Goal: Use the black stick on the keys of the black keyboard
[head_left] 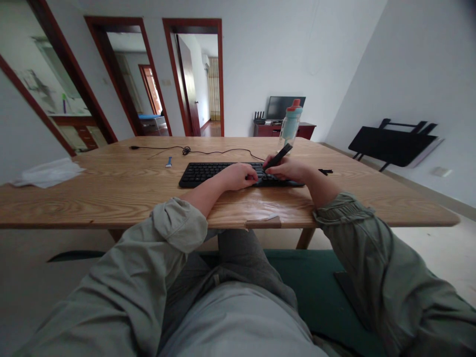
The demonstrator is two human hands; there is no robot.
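Observation:
A black keyboard (208,173) lies on the wooden table (122,193) in front of me. My left hand (240,176) rests on the keyboard's right half with its fingers curled down onto the keys. My right hand (288,169) is closed around a slim black tool (278,156), held like a pen with its tip down at the keys between my two hands. The fingertips of both hands nearly touch.
A bottle with a red cap (290,124) stands behind the keyboard. A black cable (208,151) and a small blue-white item (169,161) lie farther back, small black pieces (326,172) at the right, white plastic (48,172) at the left edge. A folded black table (394,144) leans on the right wall.

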